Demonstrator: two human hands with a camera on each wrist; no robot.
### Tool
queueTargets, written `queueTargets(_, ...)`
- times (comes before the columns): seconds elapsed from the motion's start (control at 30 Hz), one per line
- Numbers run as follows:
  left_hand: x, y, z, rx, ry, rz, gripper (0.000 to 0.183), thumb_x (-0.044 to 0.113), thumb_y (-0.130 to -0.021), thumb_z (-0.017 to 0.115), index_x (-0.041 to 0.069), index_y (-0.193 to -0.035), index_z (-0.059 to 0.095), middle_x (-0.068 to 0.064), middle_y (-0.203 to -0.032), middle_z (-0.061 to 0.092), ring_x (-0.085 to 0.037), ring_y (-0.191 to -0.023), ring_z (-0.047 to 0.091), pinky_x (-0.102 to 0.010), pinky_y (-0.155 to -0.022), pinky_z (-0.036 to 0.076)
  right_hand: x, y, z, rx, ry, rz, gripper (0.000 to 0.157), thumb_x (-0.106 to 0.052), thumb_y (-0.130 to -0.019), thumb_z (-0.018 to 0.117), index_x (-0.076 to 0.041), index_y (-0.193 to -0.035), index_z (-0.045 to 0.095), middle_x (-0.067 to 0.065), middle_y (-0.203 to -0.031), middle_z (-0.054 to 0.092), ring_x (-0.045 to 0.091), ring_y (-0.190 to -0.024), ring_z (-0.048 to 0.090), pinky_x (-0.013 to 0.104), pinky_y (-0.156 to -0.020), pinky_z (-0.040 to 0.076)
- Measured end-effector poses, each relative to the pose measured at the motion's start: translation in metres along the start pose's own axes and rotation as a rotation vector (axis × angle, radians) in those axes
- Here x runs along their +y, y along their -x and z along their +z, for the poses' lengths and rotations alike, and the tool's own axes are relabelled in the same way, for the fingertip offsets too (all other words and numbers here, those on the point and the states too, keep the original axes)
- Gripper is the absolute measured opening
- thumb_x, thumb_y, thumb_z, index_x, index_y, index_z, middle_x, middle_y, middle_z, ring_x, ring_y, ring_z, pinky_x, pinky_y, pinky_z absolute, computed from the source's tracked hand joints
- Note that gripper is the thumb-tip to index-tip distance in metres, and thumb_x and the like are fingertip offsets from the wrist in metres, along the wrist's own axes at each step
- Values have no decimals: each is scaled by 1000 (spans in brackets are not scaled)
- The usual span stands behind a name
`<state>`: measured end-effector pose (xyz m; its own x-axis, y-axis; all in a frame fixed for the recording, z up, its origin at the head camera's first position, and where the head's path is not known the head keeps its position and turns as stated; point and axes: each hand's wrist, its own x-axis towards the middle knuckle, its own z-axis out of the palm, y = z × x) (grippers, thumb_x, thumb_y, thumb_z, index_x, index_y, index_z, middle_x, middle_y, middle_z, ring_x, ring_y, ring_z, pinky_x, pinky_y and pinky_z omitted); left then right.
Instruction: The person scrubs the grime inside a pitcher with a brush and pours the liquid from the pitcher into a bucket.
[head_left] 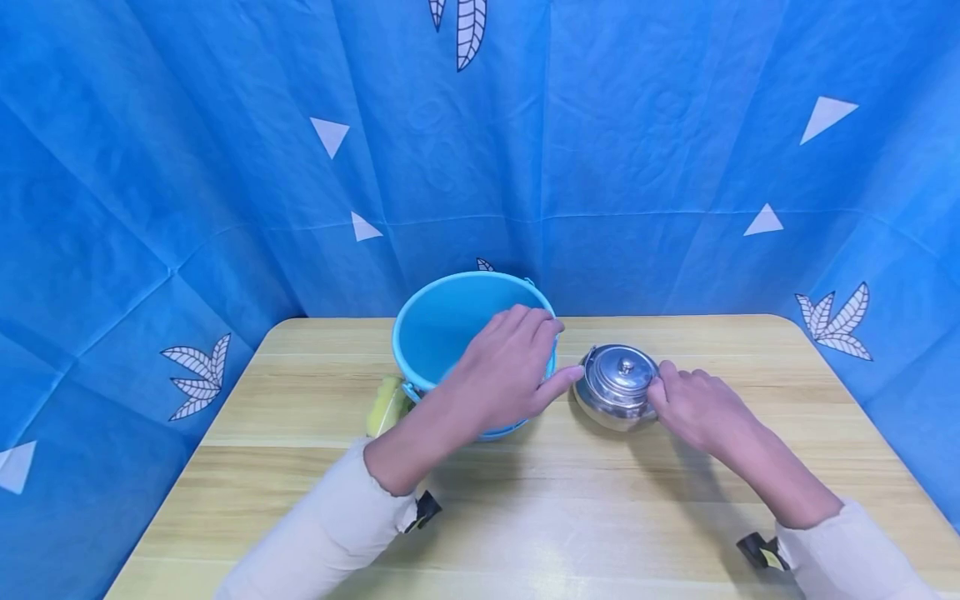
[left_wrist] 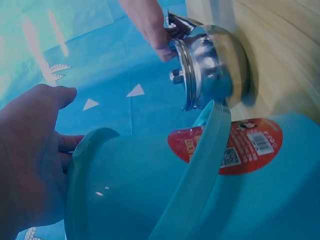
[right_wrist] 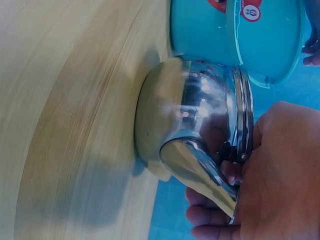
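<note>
A light blue plastic bucket (head_left: 438,321) stands upright on the table, its handle (left_wrist: 202,165) hanging down its side by a red label (left_wrist: 250,145). At the bucket's right rim is my left hand (head_left: 506,367), fingers loosely over the rim and thumb stretched out toward the kettle. To the right sits a shiny steel kettle (head_left: 618,379) with its knobbed lid on. My right hand (head_left: 701,408) grips it at the spout (right_wrist: 197,170), with several fingers passing behind the spout and the palm by the lid's edge.
Left of the bucket, partly hidden by it and the left forearm, is a yellow item (head_left: 384,404). The wooden table (head_left: 750,350) ends at a blue patterned cloth (head_left: 622,167) hanging at the back and both sides.
</note>
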<state>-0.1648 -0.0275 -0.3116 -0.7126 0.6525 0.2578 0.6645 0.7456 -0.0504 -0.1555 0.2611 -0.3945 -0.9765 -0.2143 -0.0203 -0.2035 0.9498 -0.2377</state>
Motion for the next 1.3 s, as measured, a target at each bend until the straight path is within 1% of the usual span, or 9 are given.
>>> queueTargets(0.2,6,-4,4,18,-33,26,61,59,-104,46,10,-139,58,-3,-136,61,-20,-128,53,-35,-112,48,2,-1,0,14,12,-15,28,-25,-105,32,-7,-90,47,6,-70,48,23,-67,46,35,-61,39)
queueTargets(0.37,11,-6,7,38,-76,63,57,56,-106,44,10,-136,60,-3,-132,63,-20,-124,54,-34,-112,47,2,-2,0,22,19,-27,24,-23,-103,35,-7,-93,49,6,-72,50,23,-67,46,35,-61,39)
queueTargets(0.5,15,-8,11,48,-78,75,52,52,-107,44,10,-134,61,-2,-129,63,-19,-119,54,-34,-111,46,2,-3,0,9,18,-18,23,-25,-102,37,-7,-96,50,7,-74,52,24,-69,47,36,-63,39)
queueTargets(0.6,18,-10,13,56,-98,84,50,50,-107,44,10,-132,62,-2,-127,65,-19,-118,55,-33,-110,47,2,-3,0,3,19,-12,24,-26,-102,38,-6,-97,51,7,-75,53,24,-70,48,36,-64,40)
queueTargets(0.8,26,-12,18,41,-165,107,46,47,-107,44,11,-129,64,-1,-122,67,-18,-114,56,-31,-105,49,2,-3,0,16,33,-23,23,-26,-102,39,-6,-97,51,7,-75,53,24,-70,48,37,-63,41)
queueTargets(0.9,30,-13,19,23,-221,115,47,48,-107,42,12,-129,64,0,-121,67,-17,-112,55,-29,-102,50,2,-3,0,24,38,-30,22,-25,-102,39,-7,-95,50,6,-73,51,24,-69,47,36,-62,40)
queueTargets(1.0,34,-14,21,26,-257,123,47,48,-107,43,12,-129,64,1,-118,67,-16,-109,55,-28,-99,50,2,-2,1,31,44,-33,21,-24,-101,39,-8,-94,49,6,-72,50,24,-68,47,36,-62,39)
queueTargets(1.13,38,-15,25,45,-283,138,45,46,-107,44,12,-127,65,1,-115,67,-16,-106,55,-28,-98,50,2,-2,1,39,55,-37,20,-24,-101,40,-8,-93,49,6,-71,50,24,-67,46,36,-61,39)
queueTargets(1.3,44,-16,33,87,-317,172,38,42,-106,45,13,-118,66,2,-106,67,-16,-99,53,-27,-92,49,2,-2,1,41,68,-42,19,-24,-100,41,-8,-92,48,5,-70,48,23,-66,45,34,-60,37)
